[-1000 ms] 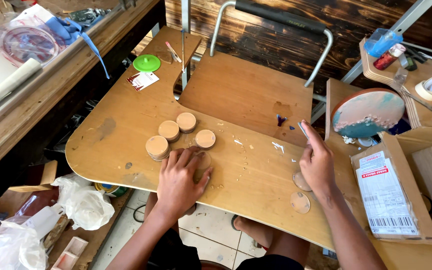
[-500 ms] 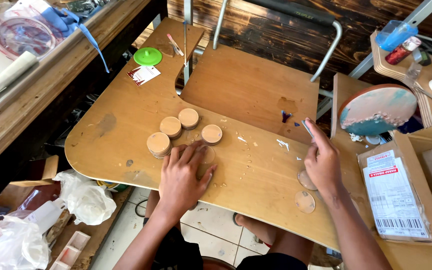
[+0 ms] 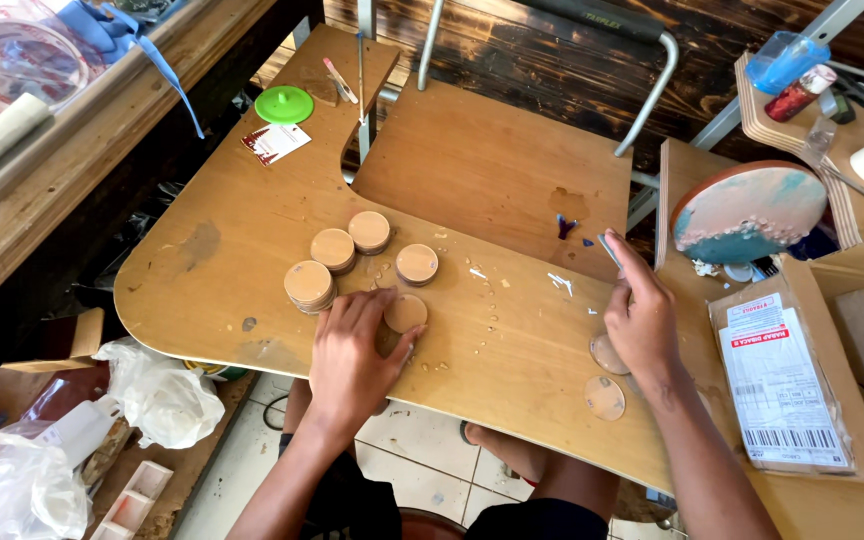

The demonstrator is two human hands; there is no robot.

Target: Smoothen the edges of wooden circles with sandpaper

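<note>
My left hand [image 3: 354, 350] lies palm down on the wooden desk [image 3: 242, 235], its fingers and thumb around a round wooden disc [image 3: 406, 312]. Just beyond it stand several short stacks of like discs [image 3: 352, 250]. My right hand [image 3: 640, 312] rests near the desk's right part and pinches a thin pen-like tool [image 3: 610, 250] that points up and left. Two flat discs [image 3: 607, 375] lie on the desk beside and below that hand.
A green lid [image 3: 284, 104] and a card [image 3: 276, 142] sit at the desk's far left. A round teal-painted board [image 3: 747, 212] leans at the right, above an open cardboard box [image 3: 802, 380]. Plastic bags [image 3: 157, 392] lie on the floor at left.
My left hand has slid a little right and now cups a single disc at its fingertips. The right hand has barely shifted.
</note>
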